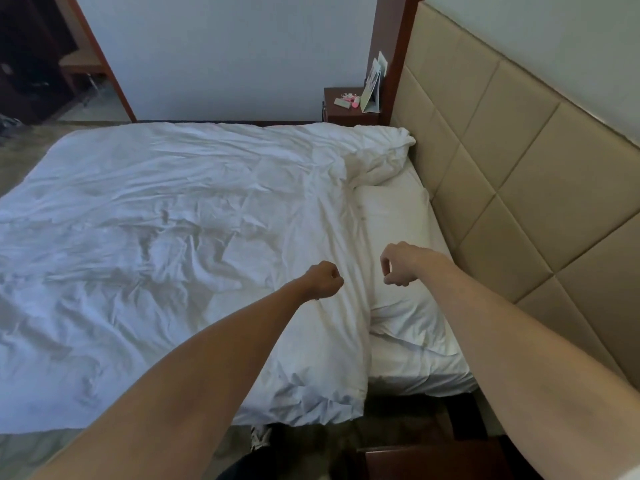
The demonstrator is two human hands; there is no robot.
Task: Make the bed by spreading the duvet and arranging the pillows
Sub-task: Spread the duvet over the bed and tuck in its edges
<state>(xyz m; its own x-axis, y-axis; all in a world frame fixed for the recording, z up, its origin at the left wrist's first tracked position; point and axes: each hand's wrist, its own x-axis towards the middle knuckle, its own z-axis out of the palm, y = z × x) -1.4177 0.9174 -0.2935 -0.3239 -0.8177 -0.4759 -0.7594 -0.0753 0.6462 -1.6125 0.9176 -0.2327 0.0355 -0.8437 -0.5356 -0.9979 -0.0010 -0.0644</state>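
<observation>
A wrinkled white duvet [166, 244] covers most of the bed, its top edge bunched near the headboard at the far corner. A white pillow [398, 216] lies flat along the headboard, partly under the duvet's edge. My left hand [323, 280] hovers over the duvet's top edge as a closed fist holding nothing. My right hand [403, 263] hangs above the pillow with fingers curled loosely, thumb and fingertips nearly touching, and nothing in it.
A tan padded headboard [519, 168] runs along the right. A dark wooden nightstand [346, 105] with cards and small pink items stands at the far corner. Another dark nightstand [433, 459] is at my feet. Carpeted floor surrounds the bed.
</observation>
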